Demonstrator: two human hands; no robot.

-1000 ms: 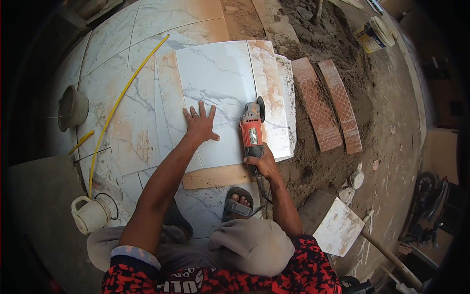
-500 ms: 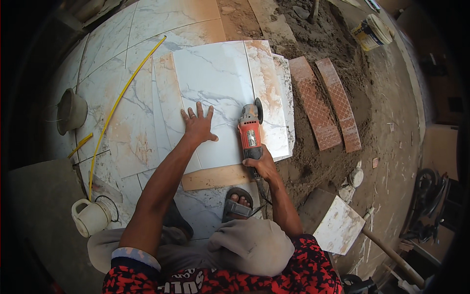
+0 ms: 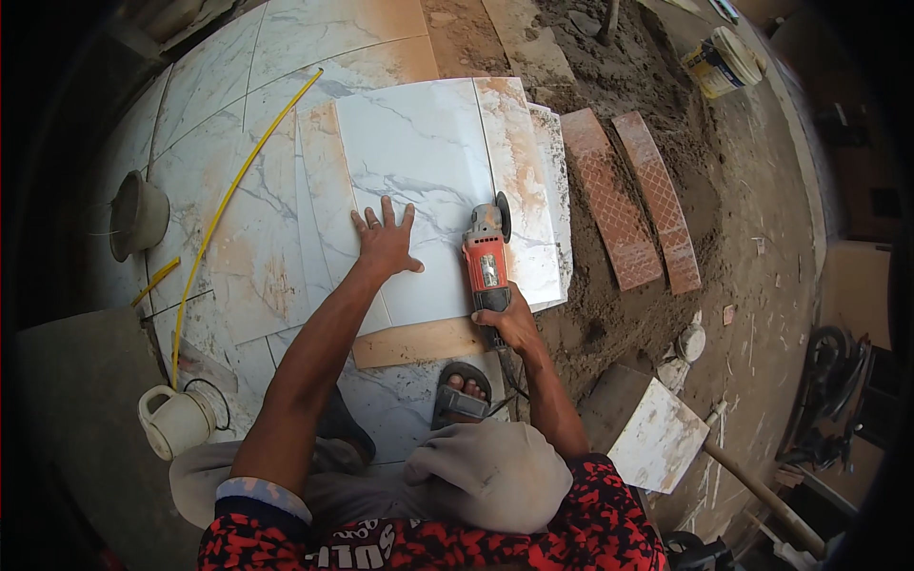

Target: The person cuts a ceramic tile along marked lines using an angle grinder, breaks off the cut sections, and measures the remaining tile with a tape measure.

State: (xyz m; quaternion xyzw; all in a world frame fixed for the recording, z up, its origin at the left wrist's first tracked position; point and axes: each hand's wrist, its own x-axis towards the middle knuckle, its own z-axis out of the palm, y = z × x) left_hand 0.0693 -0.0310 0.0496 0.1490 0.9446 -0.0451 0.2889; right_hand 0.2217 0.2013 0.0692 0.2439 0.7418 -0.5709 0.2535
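Note:
A white marble-patterned tile (image 3: 409,143) lies on top of a few stacked tiles over a pale wooden strip (image 3: 407,344). My left hand (image 3: 386,243) is spread flat on the tile's left half, fingers apart. My right hand (image 3: 506,319) grips the dark rear body of a red-and-grey angle grinder (image 3: 487,266), whose disc (image 3: 504,216) stands upright along the dark line near the tile's right side. A dark cord runs down from the grinder past my sandalled foot.
Patterned reddish tile strips (image 3: 609,200) lie on dirt at right, near a bucket (image 3: 724,62) and a hammer-like long-handled tool (image 3: 762,490). At left are a grey bowl (image 3: 143,214), yellow hose (image 3: 233,190) and white jug (image 3: 176,419). A motorbike (image 3: 828,381) stands far right.
The grinder has shifted very slightly down and back toward me over the last second, with my right hand still on it. My left hand stays spread in nearly the same place.

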